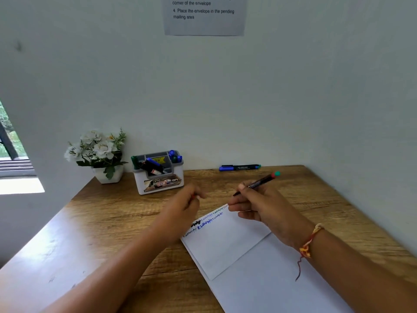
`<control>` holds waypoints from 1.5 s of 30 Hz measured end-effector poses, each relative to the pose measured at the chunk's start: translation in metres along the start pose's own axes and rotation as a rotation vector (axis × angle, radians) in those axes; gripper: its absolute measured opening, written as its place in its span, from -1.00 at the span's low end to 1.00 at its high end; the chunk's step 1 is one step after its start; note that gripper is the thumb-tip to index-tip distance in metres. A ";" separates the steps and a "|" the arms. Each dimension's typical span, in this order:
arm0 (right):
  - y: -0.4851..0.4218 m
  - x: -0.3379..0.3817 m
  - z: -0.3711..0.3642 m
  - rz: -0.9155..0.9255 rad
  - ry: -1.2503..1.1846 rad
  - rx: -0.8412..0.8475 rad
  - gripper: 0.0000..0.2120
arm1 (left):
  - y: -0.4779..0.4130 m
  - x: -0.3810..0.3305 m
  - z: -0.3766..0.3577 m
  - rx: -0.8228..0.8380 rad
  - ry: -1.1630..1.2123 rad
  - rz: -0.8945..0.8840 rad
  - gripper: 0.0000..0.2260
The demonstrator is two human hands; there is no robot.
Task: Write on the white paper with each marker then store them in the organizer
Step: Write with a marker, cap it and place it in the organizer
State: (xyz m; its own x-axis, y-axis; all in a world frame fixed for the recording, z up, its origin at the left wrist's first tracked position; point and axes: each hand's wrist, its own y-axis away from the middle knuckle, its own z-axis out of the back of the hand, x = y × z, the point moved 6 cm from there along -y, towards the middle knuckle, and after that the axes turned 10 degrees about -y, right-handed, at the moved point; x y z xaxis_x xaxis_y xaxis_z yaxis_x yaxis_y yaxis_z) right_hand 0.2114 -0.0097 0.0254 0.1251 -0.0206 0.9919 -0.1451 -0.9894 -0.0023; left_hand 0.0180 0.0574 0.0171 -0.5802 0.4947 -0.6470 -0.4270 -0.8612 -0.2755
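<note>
Head view, right hand: the right hand (pixel 259 206) grips a marker (pixel 259 182) between thumb and fingers, above the far end of the paper.
Marker: dark barrel, red and green at its back end, which is raised toward the right; the thin tip points down and left, just past the paper's far corner. Whether the tip touches anything cannot be told.
Left hand: the left hand (pixel 187 199) is blurred, fingers curled, near the marker's tip and above the table beside the paper. A speck of red shows at the fingers; whether it holds something cannot be told.
White paper: the white paper (pixel 225 242) lies slanted on a larger sheet (pixel 275 283), under the two hands. Lines of handwriting (pixel 207 221) in black, blue and green run along its far edge.
Organizer: the organizer (pixel 159 177), a white and grey box, stands at the wall, well apart from the paper. Stored markers (pixel 153 164) with blue and green caps stick out of it.
Loose markers: two loose markers (pixel 239 167) lie side by side against the wall, right of the organizer.
Table: a wooden table (pixel 108 224) bears everything.
Flower pot: a flower pot (pixel 109 175) with white flowers stands just left of the organizer.
Wrist: a thread band (pixel 309 242) circles the right wrist.
Wall: a printed notice (pixel 204 16) hangs above.
</note>
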 end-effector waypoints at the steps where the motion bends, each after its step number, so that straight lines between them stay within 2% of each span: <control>1: 0.000 -0.002 -0.002 0.009 0.027 -0.005 -0.70 | 0.000 -0.004 -0.005 0.057 -0.160 -0.063 -0.80; 4: 0.000 -0.001 -0.005 0.093 0.188 -0.024 -0.64 | 0.002 -0.012 -0.020 0.189 -0.482 -0.177 -0.80; 6: -0.003 -0.005 -0.004 0.117 0.271 -0.047 -0.67 | 0.002 -0.009 -0.025 0.223 -0.543 -0.162 -0.62; 9: -0.010 -0.016 -0.002 0.078 0.237 -0.096 -0.82 | 0.001 -0.005 -0.028 0.242 -0.594 -0.149 -0.48; 12: -0.013 -0.023 -0.001 0.036 0.199 -0.123 -0.92 | 0.000 -0.001 -0.030 0.264 -0.600 -0.148 -0.44; 15: -0.013 -0.025 0.002 0.035 0.211 -0.118 -0.89 | 0.000 0.000 -0.031 0.265 -0.594 -0.156 -0.44; 22: -0.014 -0.023 0.002 0.081 0.417 -0.136 -0.85 | -0.001 0.002 -0.032 0.249 -0.567 -0.168 -0.48; 45: -0.017 -0.024 0.002 0.122 0.483 -0.154 -0.92 | -0.001 0.003 -0.033 0.262 -0.595 -0.170 -0.48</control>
State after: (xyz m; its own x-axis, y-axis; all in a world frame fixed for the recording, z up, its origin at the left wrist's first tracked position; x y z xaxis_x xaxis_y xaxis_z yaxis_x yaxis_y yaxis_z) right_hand 0.2133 0.0075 0.0011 -0.3635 -0.0300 0.9311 -0.2774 -0.9506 -0.1390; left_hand 0.0400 0.0558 -0.0081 -0.7412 0.6656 -0.0869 -0.6572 -0.7459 -0.1083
